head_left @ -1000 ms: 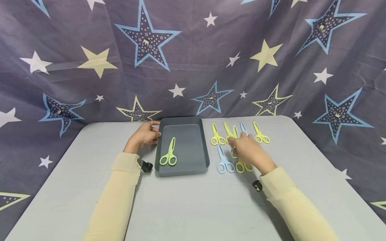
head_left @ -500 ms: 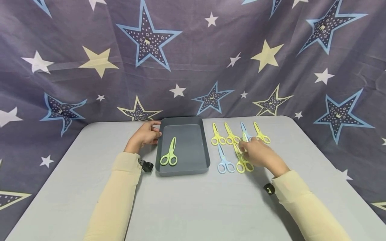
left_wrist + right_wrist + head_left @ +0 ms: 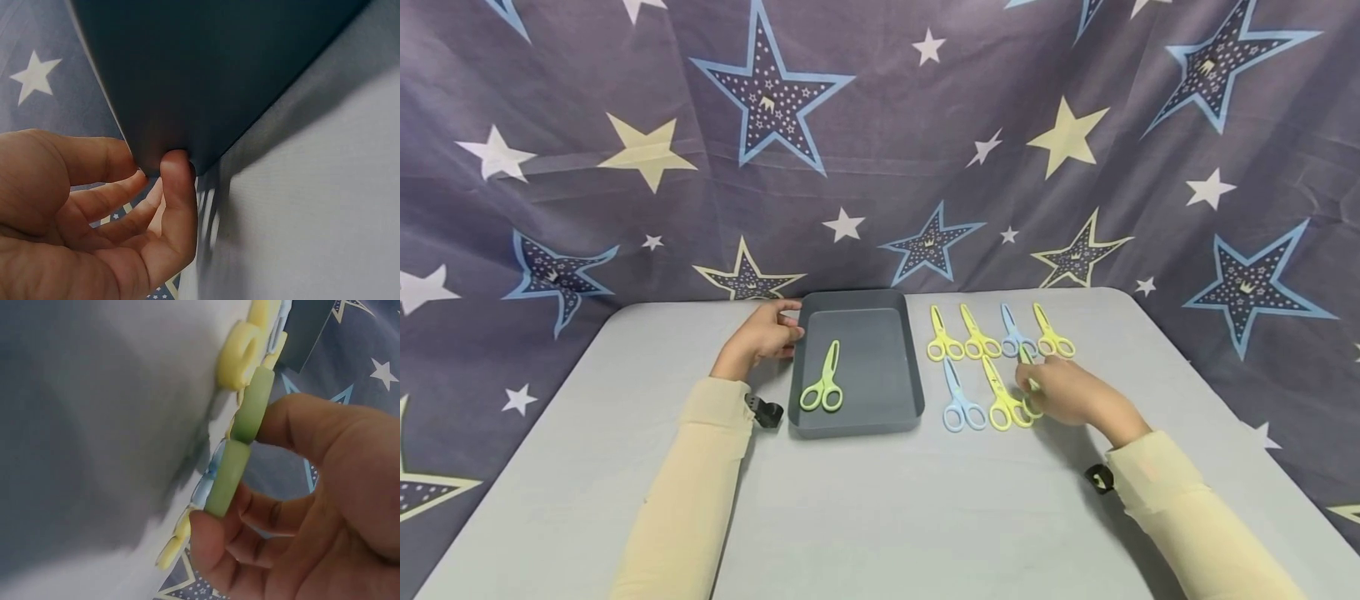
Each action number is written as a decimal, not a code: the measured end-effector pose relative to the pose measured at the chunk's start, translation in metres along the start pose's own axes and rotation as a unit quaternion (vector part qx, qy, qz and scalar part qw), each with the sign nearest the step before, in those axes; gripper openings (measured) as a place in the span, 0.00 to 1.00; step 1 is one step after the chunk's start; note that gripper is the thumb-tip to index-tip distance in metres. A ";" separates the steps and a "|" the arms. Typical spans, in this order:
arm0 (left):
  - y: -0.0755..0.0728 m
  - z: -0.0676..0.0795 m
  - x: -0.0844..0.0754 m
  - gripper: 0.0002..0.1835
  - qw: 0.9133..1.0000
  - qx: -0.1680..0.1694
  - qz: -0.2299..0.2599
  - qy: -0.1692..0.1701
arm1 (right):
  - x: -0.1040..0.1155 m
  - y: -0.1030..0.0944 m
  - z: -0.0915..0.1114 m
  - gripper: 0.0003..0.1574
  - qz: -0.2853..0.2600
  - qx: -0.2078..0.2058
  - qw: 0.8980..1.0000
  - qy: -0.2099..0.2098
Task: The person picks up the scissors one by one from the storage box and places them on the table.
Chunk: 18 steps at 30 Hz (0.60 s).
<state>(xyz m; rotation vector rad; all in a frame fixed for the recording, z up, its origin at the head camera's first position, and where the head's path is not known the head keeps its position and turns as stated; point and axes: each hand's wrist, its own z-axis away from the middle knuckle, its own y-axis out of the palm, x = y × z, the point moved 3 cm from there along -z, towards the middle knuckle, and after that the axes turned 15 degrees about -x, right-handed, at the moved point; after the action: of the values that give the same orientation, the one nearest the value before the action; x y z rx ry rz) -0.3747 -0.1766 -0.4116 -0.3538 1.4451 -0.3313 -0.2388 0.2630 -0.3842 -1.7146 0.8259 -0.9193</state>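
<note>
My right hand (image 3: 1067, 387) pinches light-green scissors (image 3: 228, 478) by the handle loops, close over the table beside the front yellow scissors (image 3: 997, 392). Part of the held pair is hidden by the fingers in the head view. My left hand (image 3: 765, 337) rests its fingertips against the left wall of a dark grey tray (image 3: 912, 367), near its far corner. Bent fingers touch that wall in the left wrist view. Another light-green pair of scissors (image 3: 827, 379) lies inside the tray, tips pointing away. Blue scissors (image 3: 956, 396) lie left of the front yellow pair.
A back row holds yellow scissors (image 3: 943, 335), a second yellow pair (image 3: 977, 333), blue scissors (image 3: 1013, 332) and a rightmost yellow pair (image 3: 1051, 332). The grey-white table (image 3: 880, 517) stretches in front. A star-patterned curtain (image 3: 865, 100) hangs behind its far edge.
My right hand has moved right and slightly nearer with the light-green scissors, from between the rows to beside the front yellow pair. My left hand and the tray stay in place.
</note>
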 end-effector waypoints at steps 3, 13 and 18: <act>0.000 0.000 0.000 0.35 1.000 0.000 0.001 -0.001 | -0.005 0.001 0.004 0.11 -0.015 0.019 1.000 0.017; 0.000 -0.001 0.001 0.35 1.000 -0.001 0.001 0.001 | -0.015 0.002 0.011 0.09 -0.033 0.047 0.998 0.028; 0.000 0.000 0.000 0.35 1.000 -0.001 -0.001 0.003 | -0.016 0.003 0.013 0.09 -0.037 0.049 0.998 0.034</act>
<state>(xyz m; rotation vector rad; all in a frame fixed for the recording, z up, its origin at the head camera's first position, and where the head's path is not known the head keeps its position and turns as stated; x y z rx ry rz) -0.3744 -0.1770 -0.4117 -0.3566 1.4504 -0.3317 -0.2357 0.2816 -0.3931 -1.6461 0.7533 -1.0559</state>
